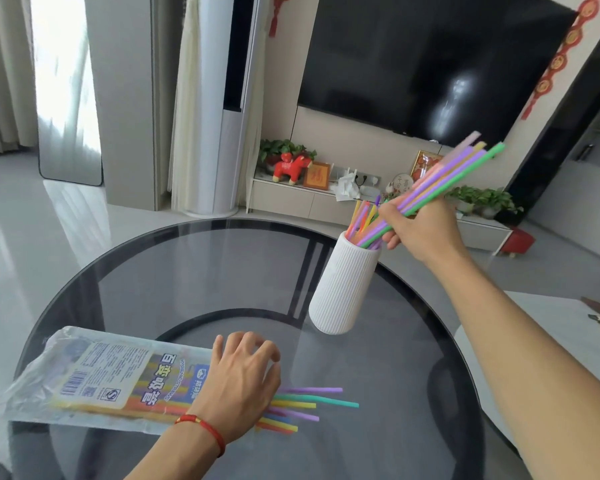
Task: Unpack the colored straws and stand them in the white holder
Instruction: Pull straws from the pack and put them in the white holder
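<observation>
Straws [444, 183] in purple, green, yellow and pink make a bunch in the right hand [418, 226], whose fingers are curled tight round them; their lower ends dip into the mouth of the white ribbed holder [340, 292], and their upper ends slant up to the right. A few orange, yellow and purple straws already stand inside the holder, which sits on the round dark glass table [174, 271].

Nearer me lies the clear plastic packet [94, 379], with large Chinese characters in blue on its label, a line of small English lettering that looks like "STRAWS", a barcode and a square mark with an S. More straws [309, 405] poke out of its open end: purple, teal, yellow, blue and red, fanned flat on the glass. The left hand [238, 382], a red cord bracelet [205, 431] at its wrist, rests over the packet's mouth with fingers loosely bent; whether they pinch anything I cannot tell.
</observation>
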Tool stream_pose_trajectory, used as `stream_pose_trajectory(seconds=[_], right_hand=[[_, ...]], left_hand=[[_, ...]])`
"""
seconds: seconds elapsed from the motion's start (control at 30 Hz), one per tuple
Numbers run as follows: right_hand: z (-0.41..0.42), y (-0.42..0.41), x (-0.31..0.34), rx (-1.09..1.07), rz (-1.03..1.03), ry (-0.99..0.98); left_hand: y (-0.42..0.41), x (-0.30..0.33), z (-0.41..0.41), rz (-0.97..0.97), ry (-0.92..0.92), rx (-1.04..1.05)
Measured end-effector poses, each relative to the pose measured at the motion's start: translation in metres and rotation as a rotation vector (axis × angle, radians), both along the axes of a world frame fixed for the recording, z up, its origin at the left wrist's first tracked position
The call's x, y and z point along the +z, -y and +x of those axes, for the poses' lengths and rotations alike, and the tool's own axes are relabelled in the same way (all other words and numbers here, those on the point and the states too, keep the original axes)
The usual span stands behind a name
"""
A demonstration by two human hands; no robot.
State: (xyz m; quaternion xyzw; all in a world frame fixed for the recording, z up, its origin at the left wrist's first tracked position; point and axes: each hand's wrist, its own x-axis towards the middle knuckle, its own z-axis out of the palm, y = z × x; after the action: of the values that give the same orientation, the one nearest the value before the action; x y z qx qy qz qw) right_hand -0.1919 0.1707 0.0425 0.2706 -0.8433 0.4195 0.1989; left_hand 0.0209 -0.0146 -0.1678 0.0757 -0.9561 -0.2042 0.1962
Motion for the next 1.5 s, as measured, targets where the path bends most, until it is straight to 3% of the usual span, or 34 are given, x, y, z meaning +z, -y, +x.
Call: stream_pose_trajectory(seconds=[0.17,0.37,0.47,0.6,0.7,0.8,0.87,0.97,1.07,1.2,1.33,1.5], right_hand=[[0.002,0.024,0.007,-0.114,0.209,0.007],[0.009,0.03,0.02,-0.156,-0.058,-0.081],[0.014,0.028,0.017,-0.061,-0.161,-0.188],[0.014,0.029,0.005,0.016,0.109,-0.303],[0.013,0.032,-0.005,-0.007,0.257,-0.248],[0.018,0.034,-0.005,0.038,0.052,-0.149],[0.02,0.034,-0.001,0.056,-0.026,-0.217],[0.019,0.035,0.0,-0.012,0.235,-0.365],[0.022,0.035,-0.013,-0.038,0.516,-0.294],[0.025,0.03,-0.016,-0.03,0.452,-0.32],[0.023,0.027,-0.013,-0.031,0.533,-0.184],[0.054,0.011,-0.03,-0.01,0.101,-0.519]], left_hand=[[0.001,-0.001,-0.001,0.016,-0.002,-0.002],[0.002,-0.002,-0.001,0.022,0.012,-0.008],[0.002,-0.002,-0.001,0.029,0.02,-0.009],[0.002,-0.001,-0.001,0.029,0.028,-0.01],[0.002,0.0,-0.001,0.027,0.041,-0.012],[0.002,0.001,-0.001,0.039,0.049,-0.018],[0.002,0.001,0.0,0.038,0.045,-0.019],[0.002,0.001,0.001,0.036,0.015,-0.016],[0.002,0.003,0.002,0.034,0.009,-0.022],[0.003,0.013,0.006,0.012,-0.021,-0.064],[0.019,0.025,0.02,-0.107,0.171,-0.161],[0.037,0.028,0.036,-0.229,0.558,-0.229]])
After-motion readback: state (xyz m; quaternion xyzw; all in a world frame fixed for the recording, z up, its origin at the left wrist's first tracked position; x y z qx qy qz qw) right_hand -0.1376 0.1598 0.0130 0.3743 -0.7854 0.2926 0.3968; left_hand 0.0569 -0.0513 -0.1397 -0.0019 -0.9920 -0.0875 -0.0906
